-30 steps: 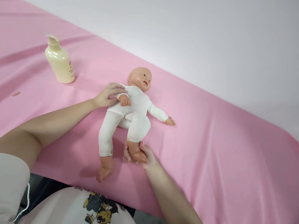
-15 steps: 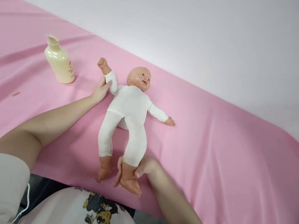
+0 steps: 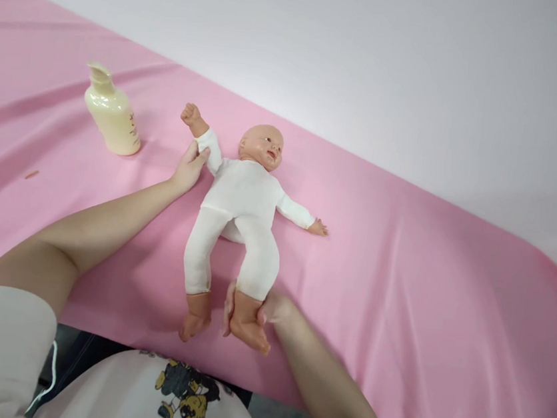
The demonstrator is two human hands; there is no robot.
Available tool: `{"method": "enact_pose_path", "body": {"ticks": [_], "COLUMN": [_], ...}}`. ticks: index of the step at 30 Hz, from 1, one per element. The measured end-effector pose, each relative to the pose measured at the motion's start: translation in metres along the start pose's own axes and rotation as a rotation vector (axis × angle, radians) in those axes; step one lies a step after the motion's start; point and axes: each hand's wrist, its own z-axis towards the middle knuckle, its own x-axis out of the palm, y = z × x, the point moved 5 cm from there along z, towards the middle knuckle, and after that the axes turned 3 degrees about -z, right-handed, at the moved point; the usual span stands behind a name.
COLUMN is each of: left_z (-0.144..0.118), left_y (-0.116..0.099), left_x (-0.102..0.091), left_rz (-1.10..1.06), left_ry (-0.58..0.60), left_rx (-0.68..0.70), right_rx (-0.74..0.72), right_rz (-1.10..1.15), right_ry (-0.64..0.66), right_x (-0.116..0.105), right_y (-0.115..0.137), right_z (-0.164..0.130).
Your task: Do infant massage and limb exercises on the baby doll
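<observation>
A baby doll (image 3: pixel 245 192) in a white cloth body lies on its back, its head away from me and its feet toward me. My left hand (image 3: pixel 189 168) is closed around the doll's arm on the left side, thumb on the white sleeve. Down at the feet, my right hand (image 3: pixel 274 307) grips the doll's ankle on the right side, with fingers passing behind it and partly hidden. The doll's other leg rests untouched on the cloth, and its other arm stretches out to the right.
Pink cloth (image 3: pixel 427 320) covers the table, with a white wall (image 3: pixel 351 56) behind it. A pale yellow pump bottle (image 3: pixel 112 116) stands at the left. A small thin brownish piece (image 3: pixel 31 174) lies nearer to me on the cloth.
My right hand has shifted the doll's leg slightly upward and to the right. The left hand keeps hold of the arm, nearly still.
</observation>
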Motion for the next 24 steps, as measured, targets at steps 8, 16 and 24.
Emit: {"method": "enact_pose_path", "body": {"ticks": [8, 16, 24], "left_z": [-0.020, -0.041, -0.040], "left_y": [-0.038, -0.058, -0.059], "left_x": [0.021, 0.043, 0.046], "left_rz": [0.410, 0.645, 0.659], "left_ry": [0.310, 0.592, 0.632], "left_rx": [0.451, 0.709, 0.626], "right_rx": [-0.317, -0.195, -0.210], "right_rz": [0.079, 0.085, 0.149], "right_ry": [-0.272, -0.807, -0.834], "right_x": [-0.035, -0.043, -0.051], "right_y": [-0.019, -0.001, -0.005], "right_z": [-0.009, -0.017, -0.014]}}
